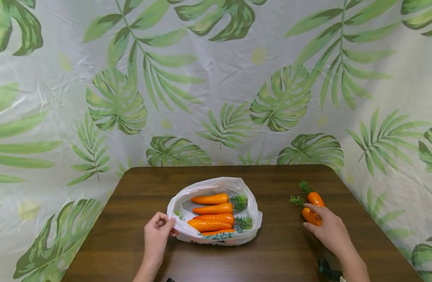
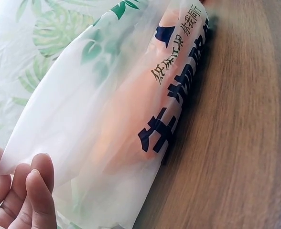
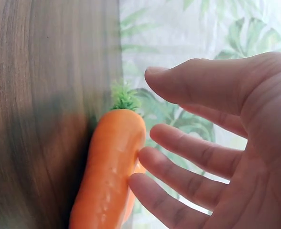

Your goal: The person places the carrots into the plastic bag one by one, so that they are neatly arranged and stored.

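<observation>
A white plastic bag lies with its mouth open, and several orange carrots with green tops show inside. My left hand pinches the bag's left rim between thumb and fingers. Dark printing runs along the bag's side in the left wrist view. On the right, two more carrots lie side by side, a nearer carrot and a farther carrot. Over the nearer one is my right hand. Seen from the right wrist, its loosely bent, spread fingers are right beside the carrot, not wrapped round it.
Everything lies on a dark brown wooden table with rounded far corners. A pale curtain printed with green leaves hangs behind and at both sides. A dark strap shows beside the right wrist.
</observation>
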`<state>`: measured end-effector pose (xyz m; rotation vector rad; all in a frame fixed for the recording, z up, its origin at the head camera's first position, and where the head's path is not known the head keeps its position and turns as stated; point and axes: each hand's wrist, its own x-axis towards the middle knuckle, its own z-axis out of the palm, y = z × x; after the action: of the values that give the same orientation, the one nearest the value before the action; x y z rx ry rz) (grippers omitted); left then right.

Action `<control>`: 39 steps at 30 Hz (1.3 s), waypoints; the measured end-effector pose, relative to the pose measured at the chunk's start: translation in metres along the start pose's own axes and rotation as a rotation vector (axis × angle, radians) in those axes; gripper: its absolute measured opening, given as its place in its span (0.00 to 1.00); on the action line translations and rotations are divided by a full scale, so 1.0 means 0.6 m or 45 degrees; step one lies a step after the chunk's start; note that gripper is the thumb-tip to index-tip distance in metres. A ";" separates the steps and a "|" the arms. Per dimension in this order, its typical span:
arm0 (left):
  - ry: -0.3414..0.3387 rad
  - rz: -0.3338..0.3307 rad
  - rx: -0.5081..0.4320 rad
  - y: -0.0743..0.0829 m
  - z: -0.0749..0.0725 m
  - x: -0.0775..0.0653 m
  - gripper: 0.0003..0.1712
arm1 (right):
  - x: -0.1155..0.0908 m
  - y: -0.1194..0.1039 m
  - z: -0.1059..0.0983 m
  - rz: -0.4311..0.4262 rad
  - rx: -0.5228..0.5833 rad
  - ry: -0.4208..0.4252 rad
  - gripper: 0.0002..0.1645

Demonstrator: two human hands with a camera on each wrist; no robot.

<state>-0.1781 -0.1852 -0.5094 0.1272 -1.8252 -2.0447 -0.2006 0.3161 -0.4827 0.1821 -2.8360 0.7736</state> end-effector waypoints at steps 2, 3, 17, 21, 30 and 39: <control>0.003 0.003 0.004 0.000 0.000 0.000 0.11 | 0.000 0.002 0.000 0.000 -0.002 0.009 0.35; 0.004 0.003 0.005 0.000 0.000 0.001 0.11 | 0.000 0.004 0.000 -0.003 -0.004 0.015 0.35; 0.010 -0.009 0.012 0.002 0.001 0.001 0.10 | 0.001 0.027 -0.001 0.085 -0.051 0.034 0.35; 0.009 -0.008 0.019 0.000 0.000 0.001 0.10 | -0.001 0.032 0.001 0.106 -0.076 0.052 0.34; 0.007 -0.002 0.030 0.000 -0.001 0.001 0.11 | -0.003 0.034 0.012 0.146 -0.043 -0.025 0.35; 0.004 0.012 0.020 0.000 -0.002 0.000 0.10 | -0.005 0.031 0.013 0.197 -0.048 -0.124 0.38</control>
<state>-0.1779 -0.1861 -0.5094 0.1261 -1.8368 -2.0232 -0.2021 0.3282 -0.4987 -0.0053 -2.9827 0.7595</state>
